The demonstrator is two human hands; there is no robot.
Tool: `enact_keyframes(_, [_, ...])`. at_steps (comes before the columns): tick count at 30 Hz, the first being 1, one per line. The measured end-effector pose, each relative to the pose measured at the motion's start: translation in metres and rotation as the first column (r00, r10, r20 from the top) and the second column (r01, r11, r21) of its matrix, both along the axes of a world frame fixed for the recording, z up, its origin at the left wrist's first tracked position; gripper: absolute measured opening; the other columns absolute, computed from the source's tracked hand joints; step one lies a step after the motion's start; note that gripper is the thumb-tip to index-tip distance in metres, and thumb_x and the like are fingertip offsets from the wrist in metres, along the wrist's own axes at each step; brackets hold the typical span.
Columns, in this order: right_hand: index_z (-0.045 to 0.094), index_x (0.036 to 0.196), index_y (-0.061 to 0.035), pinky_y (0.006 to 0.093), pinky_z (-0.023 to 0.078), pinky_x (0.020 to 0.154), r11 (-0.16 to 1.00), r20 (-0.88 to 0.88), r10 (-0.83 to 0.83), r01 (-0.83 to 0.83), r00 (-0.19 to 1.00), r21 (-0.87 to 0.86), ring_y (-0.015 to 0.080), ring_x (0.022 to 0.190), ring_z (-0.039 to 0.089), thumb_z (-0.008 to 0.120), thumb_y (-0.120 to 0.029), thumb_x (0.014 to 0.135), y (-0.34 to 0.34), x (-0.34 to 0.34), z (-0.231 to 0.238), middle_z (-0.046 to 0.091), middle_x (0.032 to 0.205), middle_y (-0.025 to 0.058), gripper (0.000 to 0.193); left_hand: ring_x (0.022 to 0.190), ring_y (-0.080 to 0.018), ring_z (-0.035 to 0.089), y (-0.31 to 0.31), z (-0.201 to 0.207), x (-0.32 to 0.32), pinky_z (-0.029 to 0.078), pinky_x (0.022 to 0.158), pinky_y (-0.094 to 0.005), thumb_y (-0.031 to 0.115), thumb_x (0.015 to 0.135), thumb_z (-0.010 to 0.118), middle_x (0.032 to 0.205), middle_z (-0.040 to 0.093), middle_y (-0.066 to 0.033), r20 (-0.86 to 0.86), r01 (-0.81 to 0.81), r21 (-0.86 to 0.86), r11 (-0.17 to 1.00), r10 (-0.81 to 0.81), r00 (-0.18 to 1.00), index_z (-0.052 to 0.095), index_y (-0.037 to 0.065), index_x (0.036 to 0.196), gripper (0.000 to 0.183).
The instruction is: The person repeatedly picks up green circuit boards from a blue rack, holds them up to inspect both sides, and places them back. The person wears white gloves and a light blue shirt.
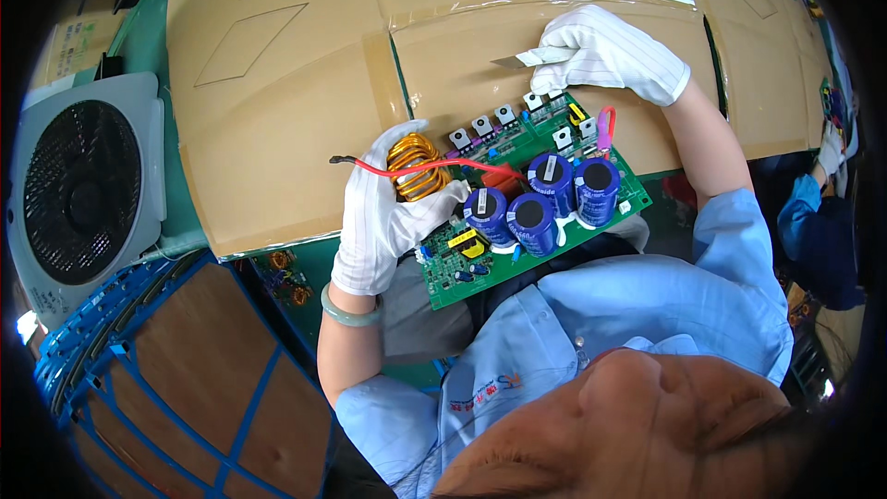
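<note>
A green circuit board (554,254) is held tilted in front of me, over the near edge of flattened cardboard. Several blue capacitors (550,187) stand on it, with a row of metal-tabbed transistors (482,126) along its far side. My left hand (370,222), in a white striped glove, grips the board's left end around a copper-wire coil (418,166). A red wire (397,169) passes over the coil, its dark tip sticking out leftward. Above the board's far right corner, my gloved right hand (610,54) is closed on a knife (540,57), its pointed blade facing left.
Cardboard (286,111) covers the green table (143,46). A grey box fan (88,176) stands at the left, above a blue rack with brown panels (185,360). Small coil parts (285,277) lie below the cardboard's edge. Another person's gloved hand (830,150) shows at far right.
</note>
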State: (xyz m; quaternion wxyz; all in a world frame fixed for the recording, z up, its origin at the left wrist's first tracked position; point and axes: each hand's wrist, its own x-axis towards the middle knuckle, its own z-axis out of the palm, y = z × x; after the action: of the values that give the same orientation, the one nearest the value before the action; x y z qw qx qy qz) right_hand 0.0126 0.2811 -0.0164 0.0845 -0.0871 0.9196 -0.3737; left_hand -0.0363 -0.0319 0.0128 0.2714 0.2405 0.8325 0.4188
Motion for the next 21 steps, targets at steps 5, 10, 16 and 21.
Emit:
enact_keyframes(5, [0.056,0.073,0.0016,0.039,0.036,0.056,0.998,0.033,-0.017,0.015,0.999,0.057,0.0322,0.06,0.042,0.072,-0.041,0.08,-0.002,0.003,-0.001,0.046,0.065,0.0181,0.046,0.082,-0.023,0.066,-0.002,-0.001,0.0,0.054,0.076,-0.0342,0.029,0.064,0.084,0.088,0.065,-0.0119,-0.061,0.027,0.015,1.0,-0.026,0.998,0.055,0.0,0.119,0.068])
enact_keyframes(10, [0.063,0.078,-0.0007,0.0338,0.042,0.057,0.983,0.119,-0.179,0.182,0.977,-0.016,0.0228,0.06,0.051,0.072,-0.037,0.083,-0.003,0.005,-0.004,0.059,0.068,0.0118,0.038,0.082,-0.0253,0.065,-0.005,-0.007,-0.001,0.053,0.077,-0.0347,0.03,0.065,0.084,0.089,0.066,-0.0134,-0.08,0.031,0.052,0.998,-0.026,0.996,0.055,0.0,0.119,0.068])
enact_keyframes(16, [0.071,0.089,-0.0039,0.0274,0.048,0.065,0.926,0.209,-0.378,0.372,0.902,0.071,0.0108,0.069,0.058,0.073,-0.028,0.084,-0.003,-0.003,0.02,0.066,0.076,0.0035,0.024,0.082,-0.0268,0.066,-0.005,-0.005,-0.001,0.053,0.076,-0.0355,0.032,0.065,0.085,0.091,0.066,-0.014,-0.04,0.027,0.04,0.999,-0.026,0.999,0.055,0.0,0.119,0.069])
enact_keyframes(21, [0.07,0.082,-0.0035,0.029,0.046,0.064,0.986,0.13,-0.143,0.153,0.981,-0.072,0.0163,0.067,0.057,0.076,-0.028,0.081,-0.018,0.006,0.016,0.06,0.07,0.0054,0.025,0.082,-0.0282,0.066,-0.007,-0.009,-0.001,0.053,0.076,-0.0361,0.033,0.064,0.085,0.09,0.065,-0.0146,-0.111,0.057,0.043,0.997,-0.051,0.992,0.056,0.001,0.119,0.07])
